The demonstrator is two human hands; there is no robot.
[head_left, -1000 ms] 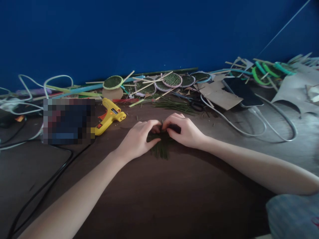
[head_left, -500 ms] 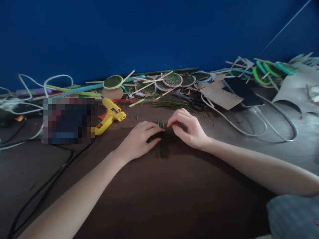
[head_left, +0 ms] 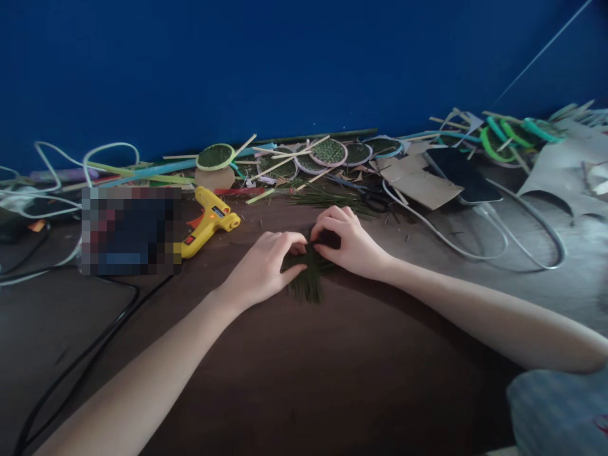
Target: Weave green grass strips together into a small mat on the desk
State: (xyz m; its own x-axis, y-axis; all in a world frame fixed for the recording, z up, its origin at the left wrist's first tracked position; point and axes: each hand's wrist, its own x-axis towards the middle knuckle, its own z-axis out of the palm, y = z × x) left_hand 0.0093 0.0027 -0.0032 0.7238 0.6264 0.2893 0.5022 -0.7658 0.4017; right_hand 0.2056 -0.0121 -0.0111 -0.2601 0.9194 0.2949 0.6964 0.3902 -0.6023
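Right hand (head_left: 351, 244) has returned to the green strips (head_left: 306, 288); work on them seems to continue.
Left hand (head_left: 259, 266) arches at their left, thumb apart from fingers; whether the right one pinches a strip, I cannot tell. Dark table (head_left: 332, 367): strips central, glue gun (head_left: 209, 225) left, round pieces (head_left: 327, 153) far, before blue wall (head_left: 285, 63).
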